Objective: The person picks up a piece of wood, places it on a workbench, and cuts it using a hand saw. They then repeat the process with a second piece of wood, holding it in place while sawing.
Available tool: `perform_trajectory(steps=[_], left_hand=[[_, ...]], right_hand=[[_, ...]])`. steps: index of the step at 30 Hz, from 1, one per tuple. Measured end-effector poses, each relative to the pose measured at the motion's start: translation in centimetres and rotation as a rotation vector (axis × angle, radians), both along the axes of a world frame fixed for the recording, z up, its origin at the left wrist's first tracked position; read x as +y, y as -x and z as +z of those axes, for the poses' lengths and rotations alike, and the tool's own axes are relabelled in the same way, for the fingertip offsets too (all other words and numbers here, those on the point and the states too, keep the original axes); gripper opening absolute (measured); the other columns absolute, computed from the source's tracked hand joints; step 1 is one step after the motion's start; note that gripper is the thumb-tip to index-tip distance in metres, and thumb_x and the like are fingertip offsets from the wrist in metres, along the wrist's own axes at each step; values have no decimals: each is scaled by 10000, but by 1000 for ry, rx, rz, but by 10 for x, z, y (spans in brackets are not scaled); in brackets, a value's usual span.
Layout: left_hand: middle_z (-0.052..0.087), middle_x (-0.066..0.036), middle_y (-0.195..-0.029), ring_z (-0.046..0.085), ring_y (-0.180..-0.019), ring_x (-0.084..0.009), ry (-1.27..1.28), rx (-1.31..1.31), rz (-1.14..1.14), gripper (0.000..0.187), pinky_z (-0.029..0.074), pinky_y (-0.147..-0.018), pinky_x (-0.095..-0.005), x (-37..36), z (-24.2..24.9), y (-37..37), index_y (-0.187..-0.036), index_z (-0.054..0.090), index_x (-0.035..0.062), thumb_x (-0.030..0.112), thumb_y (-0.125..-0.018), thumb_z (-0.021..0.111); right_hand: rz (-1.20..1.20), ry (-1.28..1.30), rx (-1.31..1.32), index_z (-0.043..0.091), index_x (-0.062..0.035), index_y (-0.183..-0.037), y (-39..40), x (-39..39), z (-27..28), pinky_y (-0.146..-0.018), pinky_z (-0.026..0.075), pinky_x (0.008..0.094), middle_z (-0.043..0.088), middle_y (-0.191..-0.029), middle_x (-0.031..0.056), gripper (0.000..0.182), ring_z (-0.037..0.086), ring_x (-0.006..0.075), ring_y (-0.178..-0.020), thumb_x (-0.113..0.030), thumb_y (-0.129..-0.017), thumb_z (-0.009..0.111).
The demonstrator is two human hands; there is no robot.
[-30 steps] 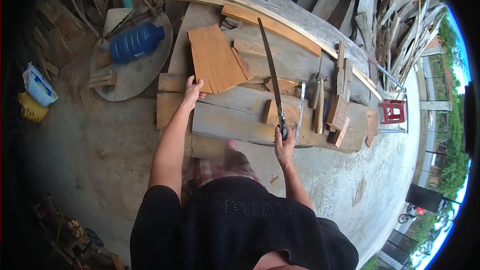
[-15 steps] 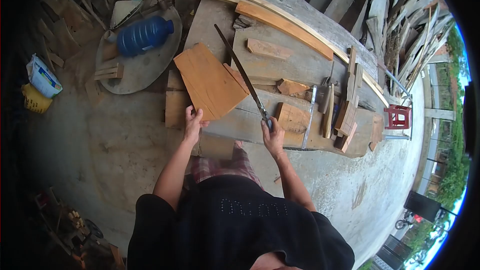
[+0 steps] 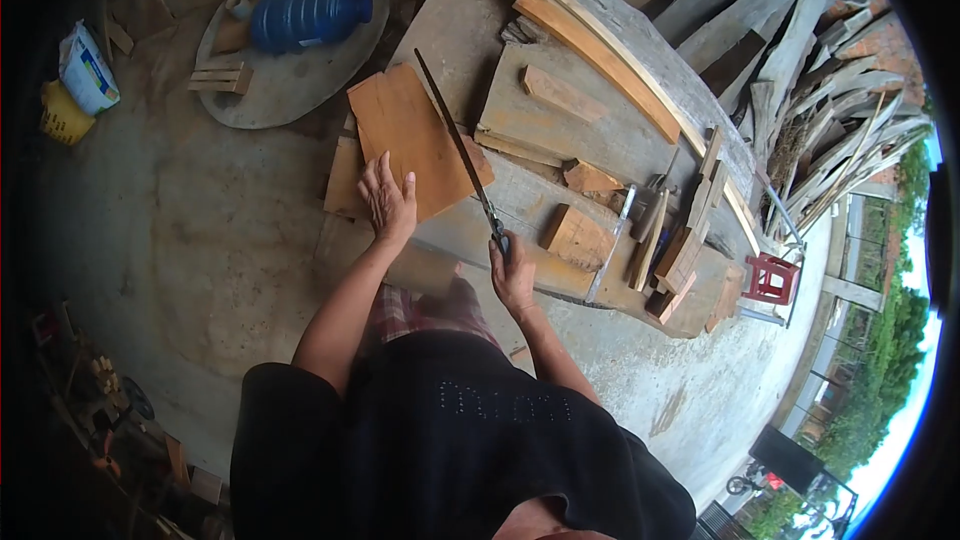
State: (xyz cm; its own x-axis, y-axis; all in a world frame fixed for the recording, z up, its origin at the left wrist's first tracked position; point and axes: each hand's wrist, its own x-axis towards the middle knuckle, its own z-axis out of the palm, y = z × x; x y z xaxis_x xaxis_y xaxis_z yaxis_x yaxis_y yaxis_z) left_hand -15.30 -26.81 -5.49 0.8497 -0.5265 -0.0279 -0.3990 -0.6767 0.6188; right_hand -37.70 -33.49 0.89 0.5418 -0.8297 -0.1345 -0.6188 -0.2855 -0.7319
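Note:
A flat reddish-brown wooden board [image 3: 398,105] lies at the left end of the plank workbench [image 3: 515,180]. My left hand [image 3: 390,200] rests on its near part, palm down with the fingers spread. In my right hand [image 3: 513,275] is a handsaw [image 3: 455,130], gripped by its handle. The long dark blade points away from me and overlaps the board's right side in this view. Under the board's left edge another piece of wood [image 3: 343,180] shows.
Wood offcuts [image 3: 578,237], a metal ruler [image 3: 610,245] and stacked blocks [image 3: 690,230] lie on the bench to the right. Long strips [image 3: 600,60] run along its far side. A blue water jug [image 3: 308,17] sits on a round slab at left. Beyond the bench stands a red stool [image 3: 770,280].
My left hand has gone from gripping the board's near edge to lying flat on top of it. The board now sits lower on the bench. The saw has shifted slightly left.

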Motion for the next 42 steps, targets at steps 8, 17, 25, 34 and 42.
perform_trajectory(steps=[8, 17, 25, 34, 42], left_hand=[[156, -170, -1571, 134, -1421, -430, -330, -270, 167, 641, 125, -1097, -587, -77, -42, 2, -1516, 246, 303, 550, -948, 412], [164, -169, -1570, 147, -1418, -428, -418, -272, 147, 605, 130, -1098, -585, -79, -29, 0, -1510, 250, 344, 541, -953, 383], [185, -162, -1567, 154, -1420, -424, -464, -296, 200, 595, 135, -1093, -583, -84, -39, -8, -1503, 258, 372, 564, -949, 363], [197, -172, -1564, 155, -1417, -440, -383, -321, 269, 588, 134, -1093, -589, -97, -49, -46, -1491, 308, 337, 556, -948, 355], [205, -175, -1558, 154, -1418, -434, -382, -332, 263, 584, 128, -1098, -595, -94, -49, -43, -1489, 310, 342, 544, -945, 380]], right_hand=[[145, 151, 120, 505, -43, -1183, 23, 5, -4, -656, 505, 470, 637, -936, 207, 302, 633, 405, -787, -117, -907, 603], [151, 151, 135, 491, -51, -1132, -10, -13, -33, -588, 467, 517, 636, -895, 230, 237, 607, 450, -719, -137, -932, 586], [119, 86, 204, 499, -63, -1125, 45, 5, -51, -615, 496, 486, 630, -917, 181, 254, 636, 403, -764, -147, -914, 615], [171, 165, 105, 534, -78, -1088, 34, -21, -36, -588, 490, 478, 625, -900, 159, 224, 633, 387, -745, -167, -907, 631], [198, 156, 107, 504, -68, -981, -26, -41, -43, -575, 459, 502, 611, -853, 207, 167, 585, 443, -706, -158, -910, 625]])
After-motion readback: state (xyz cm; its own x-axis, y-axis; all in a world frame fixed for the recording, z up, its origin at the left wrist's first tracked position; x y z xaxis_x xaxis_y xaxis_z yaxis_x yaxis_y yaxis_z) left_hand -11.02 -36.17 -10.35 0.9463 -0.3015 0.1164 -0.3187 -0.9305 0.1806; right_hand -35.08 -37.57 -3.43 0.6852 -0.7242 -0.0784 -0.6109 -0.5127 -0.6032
